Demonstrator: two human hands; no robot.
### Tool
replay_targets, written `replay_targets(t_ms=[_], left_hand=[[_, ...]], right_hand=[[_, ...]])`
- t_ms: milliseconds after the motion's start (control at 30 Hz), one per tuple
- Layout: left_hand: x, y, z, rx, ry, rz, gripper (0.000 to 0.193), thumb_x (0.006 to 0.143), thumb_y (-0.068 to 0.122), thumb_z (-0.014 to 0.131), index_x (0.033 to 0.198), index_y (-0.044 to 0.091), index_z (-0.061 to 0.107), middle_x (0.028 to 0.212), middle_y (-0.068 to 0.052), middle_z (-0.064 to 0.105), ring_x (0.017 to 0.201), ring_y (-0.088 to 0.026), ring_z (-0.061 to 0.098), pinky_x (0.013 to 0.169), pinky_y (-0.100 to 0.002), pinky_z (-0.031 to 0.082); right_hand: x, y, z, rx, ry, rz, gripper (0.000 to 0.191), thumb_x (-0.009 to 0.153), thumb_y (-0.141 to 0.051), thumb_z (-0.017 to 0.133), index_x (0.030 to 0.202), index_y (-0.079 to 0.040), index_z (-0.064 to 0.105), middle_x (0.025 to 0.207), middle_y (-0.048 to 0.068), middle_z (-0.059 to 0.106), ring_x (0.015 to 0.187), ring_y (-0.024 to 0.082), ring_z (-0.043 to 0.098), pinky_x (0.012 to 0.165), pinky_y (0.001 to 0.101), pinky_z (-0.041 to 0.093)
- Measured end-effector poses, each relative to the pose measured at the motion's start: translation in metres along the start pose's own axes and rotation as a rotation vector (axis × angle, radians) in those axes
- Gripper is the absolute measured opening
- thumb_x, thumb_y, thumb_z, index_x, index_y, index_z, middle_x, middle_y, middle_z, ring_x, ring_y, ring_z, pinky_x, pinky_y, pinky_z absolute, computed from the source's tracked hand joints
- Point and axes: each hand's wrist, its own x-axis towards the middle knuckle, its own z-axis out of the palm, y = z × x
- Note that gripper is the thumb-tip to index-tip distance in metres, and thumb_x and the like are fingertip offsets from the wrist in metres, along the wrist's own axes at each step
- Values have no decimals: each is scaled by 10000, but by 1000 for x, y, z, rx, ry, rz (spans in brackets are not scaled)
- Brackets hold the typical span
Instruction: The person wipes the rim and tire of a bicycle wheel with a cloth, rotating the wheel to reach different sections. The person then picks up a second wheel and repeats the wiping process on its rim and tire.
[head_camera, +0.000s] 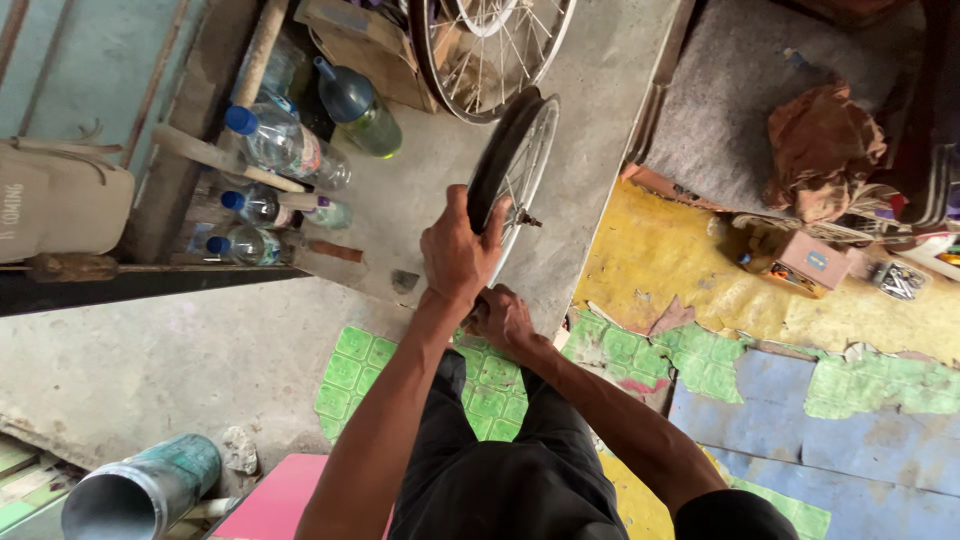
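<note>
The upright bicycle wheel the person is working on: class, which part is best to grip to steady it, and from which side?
Probably the tyre at the top of the wheel, from above: it stands edge-on, so the left hand can wrap its narrow tread there.

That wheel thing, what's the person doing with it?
A person is standing a bicycle wheel with a black tyre upright on the concrete floor. The left hand grips the top of the tyre, fingers curled over it. The right hand is lower, at the bottom of the wheel near the knees. Another spoked wheel leans behind it, and plastic bottles lie to the left.
</note>
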Motion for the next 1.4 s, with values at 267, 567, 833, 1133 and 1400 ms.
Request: replay_targets(t_ms=[267,567,833,1133,1400], left_hand=[[-2,-3,-3,-25,-25,-45,423,982,444,699,1056,75,508,698,-154,691,644,-433,690,566,-522,531],[-5,-4,-3,-21,-61,-88,445,976,449,697,1073,59,507,684,-140,687,597,-367,713,515,-458,551],[29,10,-9,-23,-46,7,446,852,322,784,1073,21,540,843,-223,699,729,-399,714,650,-486,562],[40,15,17,-89,-75,-19,454,964,267,714,1261,32,465,896,-246,706,828,-484,689,693,-550,538],[45,8,24,-31,17,-7,441,985,268,702,1302,63,475,971,-226,728,853,-466,707,684,-535,553]], right_hand=[[-7,-14,-11,240,-83,100,208,859,-80,598,1010,-23,730,810,154,695,631,288,703,585,426,567],[21,-4,-15,257,-129,106,182,917,-129,708,962,44,746,722,112,741,610,174,673,565,359,552],[12,-2,-13,148,-12,24,154,830,-144,746,905,-10,747,830,145,725,693,258,696,648,394,567],[89,38,-62,-139,13,-54,172,857,-162,713,989,-53,736,961,191,704,891,376,686,790,456,571],[70,39,-73,-37,205,-91,458,940,-58,624,1396,-94,625,1204,201,670,1045,389,684,881,435,579]])
